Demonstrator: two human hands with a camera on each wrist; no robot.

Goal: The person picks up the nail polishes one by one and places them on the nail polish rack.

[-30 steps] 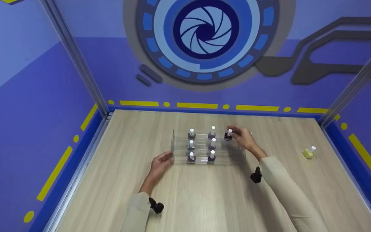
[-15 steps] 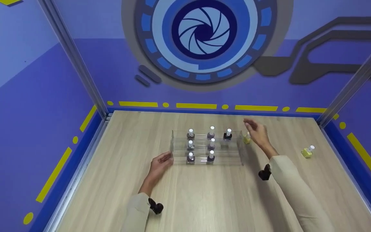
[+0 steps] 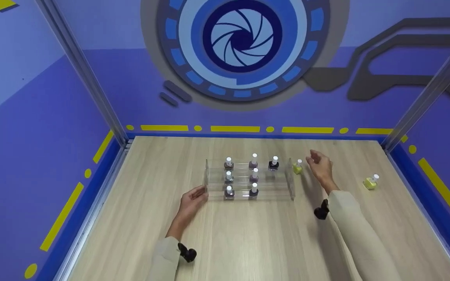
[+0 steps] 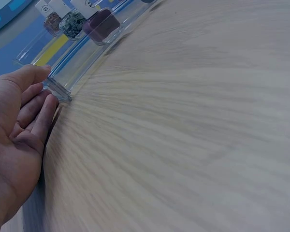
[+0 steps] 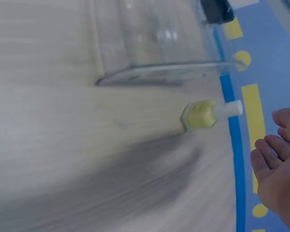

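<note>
A clear stepped display rack stands on the table, with several white-capped nail polish bottles on its tiers. The dark bottle sits alone on the right of the back tier. My left hand rests against the rack's left end panel; in the left wrist view its thumb and loosely bent fingers touch the panel's edge. My right hand hovers to the right of the rack, holding nothing, fingers relaxed. Just left of it, apart from the fingers, a yellow nail polish bottle stands beside the rack's right panel.
Farther right on the wooden table stands another yellow nail polish bottle. Blue-purple printed walls and metal posts bound the table at the back and sides.
My right hand has let go of the dark bottle, leaving it on the back tier, and moved right past the near yellow bottle. The left hand has stayed at the rack.
</note>
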